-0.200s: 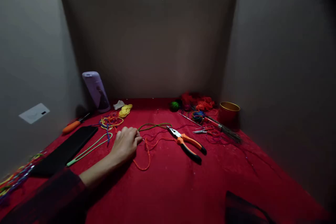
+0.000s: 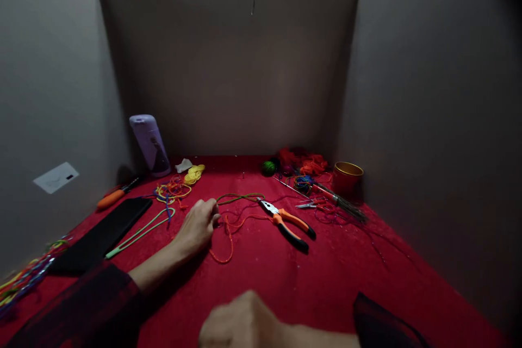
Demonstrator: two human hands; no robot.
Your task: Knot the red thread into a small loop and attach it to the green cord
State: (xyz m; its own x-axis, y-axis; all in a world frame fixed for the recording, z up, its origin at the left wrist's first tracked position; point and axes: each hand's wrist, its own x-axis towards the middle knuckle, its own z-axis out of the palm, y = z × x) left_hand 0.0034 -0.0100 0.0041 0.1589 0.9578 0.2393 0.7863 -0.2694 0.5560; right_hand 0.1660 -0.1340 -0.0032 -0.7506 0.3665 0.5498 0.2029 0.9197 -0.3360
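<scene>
My left hand [image 2: 199, 224] rests on the red cloth with its fingers curled at the left end of a green cord loop [image 2: 240, 197]; what is between the fingertips is too small to make out. My right hand [image 2: 244, 322] is low in the view near the front, blurred, with its fingers hidden below the knuckles. An orange cord [image 2: 231, 239] curves on the cloth beside my left hand. Pliers with orange and black handles [image 2: 285, 223] lie to the right, their jaws touching the green loop's end.
Left: black flat case [image 2: 104, 234], light green looped tool [image 2: 141, 234], orange-handled tool [image 2: 112, 198], purple bottle [image 2: 150, 144], yellow yarn [image 2: 194, 174]. Right: scissors [image 2: 316, 205], red cup [image 2: 346, 179], bundle of thin sticks [image 2: 346, 206], red yarn [image 2: 312, 164]. Grey walls [image 2: 228, 65] enclose the cloth.
My right hand has come into view at the bottom. My left hand stays by the green cord with its fingers curled. The view has tilted up slightly.
</scene>
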